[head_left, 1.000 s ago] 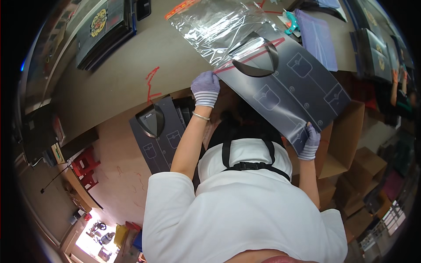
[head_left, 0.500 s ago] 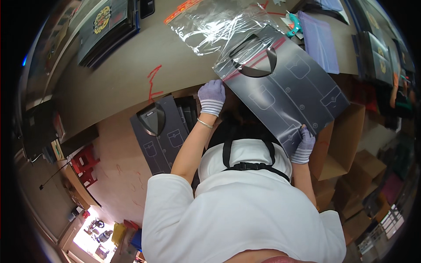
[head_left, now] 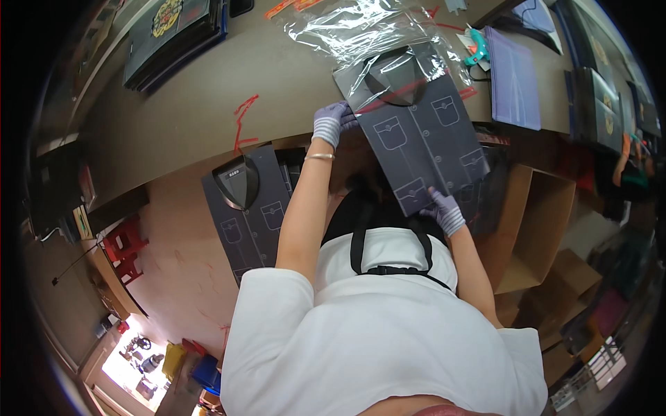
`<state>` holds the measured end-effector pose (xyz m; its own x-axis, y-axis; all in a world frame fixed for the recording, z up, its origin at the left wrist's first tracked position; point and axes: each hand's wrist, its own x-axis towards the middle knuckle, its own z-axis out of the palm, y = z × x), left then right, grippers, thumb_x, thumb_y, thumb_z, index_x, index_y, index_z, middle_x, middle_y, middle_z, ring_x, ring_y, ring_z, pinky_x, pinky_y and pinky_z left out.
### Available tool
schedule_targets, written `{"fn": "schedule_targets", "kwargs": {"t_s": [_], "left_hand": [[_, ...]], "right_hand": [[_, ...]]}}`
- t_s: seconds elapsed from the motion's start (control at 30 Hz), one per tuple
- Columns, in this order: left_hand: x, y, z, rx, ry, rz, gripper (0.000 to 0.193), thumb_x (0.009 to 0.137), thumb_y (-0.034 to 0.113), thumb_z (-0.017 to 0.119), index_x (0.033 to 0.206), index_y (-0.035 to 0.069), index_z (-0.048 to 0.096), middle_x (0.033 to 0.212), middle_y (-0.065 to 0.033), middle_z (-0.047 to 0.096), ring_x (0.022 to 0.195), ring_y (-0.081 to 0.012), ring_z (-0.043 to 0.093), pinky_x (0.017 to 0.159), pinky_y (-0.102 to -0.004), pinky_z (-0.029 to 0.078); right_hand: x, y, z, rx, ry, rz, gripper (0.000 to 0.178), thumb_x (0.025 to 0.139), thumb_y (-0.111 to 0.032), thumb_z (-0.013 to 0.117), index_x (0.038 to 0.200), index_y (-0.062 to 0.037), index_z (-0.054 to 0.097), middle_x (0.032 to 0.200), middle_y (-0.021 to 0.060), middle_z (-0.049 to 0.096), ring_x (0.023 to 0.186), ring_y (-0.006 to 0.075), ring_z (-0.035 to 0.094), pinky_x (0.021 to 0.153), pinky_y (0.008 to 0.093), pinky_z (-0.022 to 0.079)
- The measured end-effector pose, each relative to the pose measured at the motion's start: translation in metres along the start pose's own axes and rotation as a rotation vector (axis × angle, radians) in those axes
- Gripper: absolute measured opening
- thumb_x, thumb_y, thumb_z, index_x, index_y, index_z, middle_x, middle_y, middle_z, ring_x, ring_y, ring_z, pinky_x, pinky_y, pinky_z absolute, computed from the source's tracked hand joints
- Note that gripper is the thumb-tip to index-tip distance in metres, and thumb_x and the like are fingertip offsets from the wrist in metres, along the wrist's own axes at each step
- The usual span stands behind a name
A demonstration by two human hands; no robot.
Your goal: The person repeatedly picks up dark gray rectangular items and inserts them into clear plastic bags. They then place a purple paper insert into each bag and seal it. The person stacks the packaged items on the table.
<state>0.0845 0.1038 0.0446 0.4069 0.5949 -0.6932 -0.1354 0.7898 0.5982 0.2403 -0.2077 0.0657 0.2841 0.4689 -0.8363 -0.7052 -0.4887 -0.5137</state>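
A dark grey gift bag [head_left: 424, 142] with printed pockets and buttons slants from the table edge toward my lap. Its handle end lies inside a clear plastic bag [head_left: 354, 31], whose mouth crosses just below the black handle. My right hand [head_left: 445, 211], in a purple-and-white striped glove, pinches the gift bag's lower end, thumb on top and the other fingers beneath. At the upper left edge, my left hand [head_left: 333, 123], gloved alike, has its fingers closed at the plastic bag's mouth; the fingertips are partly hidden.
More dark gift bags [head_left: 251, 215] stand below the table edge at left. An open cardboard box [head_left: 531, 229] is at my right. On the table are a stack of dark bags [head_left: 173, 45], a teal glue gun [head_left: 477, 46] and a pile of bluish plastic sleeves [head_left: 515, 80].
The gift bag has turned more upright and shifted left, and more of it sits inside the plastic. My right hand has moved left and up with it; the left hand has moved up slightly.
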Motion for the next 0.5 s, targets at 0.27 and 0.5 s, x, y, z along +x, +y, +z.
{"fn": "schedule_targets", "kwargs": {"t_s": [0.27,0.5], "left_hand": [[0.030,-0.009,-0.005,0.254,0.214,0.055,0.020,0.076,0.011,0.064,0.088,-0.004,0.061,0.072,-0.0114,0.063,0.054,-0.0181,0.060,0.046,-0.0295,0.052],[0.029,0.005,-0.001,0.397,0.215,0.067,0.020,0.076,0.015,0.065,0.085,-0.003,0.062,0.070,-0.0092,0.064,0.053,-0.0154,0.060,0.046,-0.0258,0.050]], "right_hand": [[0.012,-0.104,0.055,-1.252,-0.206,-0.463,0.016,0.081,-0.014,0.051,0.088,-0.0051,0.062,0.079,0.0138,0.064,0.073,0.0287,0.062,0.064,0.0338,0.049],[0.081,-0.117,0.173,-2.010,-0.076,-0.735,0.049,0.080,-0.009,0.046,0.128,-0.0119,0.038,0.091,0.0134,0.061,0.080,0.0271,0.062,0.065,0.0389,0.049]]}}
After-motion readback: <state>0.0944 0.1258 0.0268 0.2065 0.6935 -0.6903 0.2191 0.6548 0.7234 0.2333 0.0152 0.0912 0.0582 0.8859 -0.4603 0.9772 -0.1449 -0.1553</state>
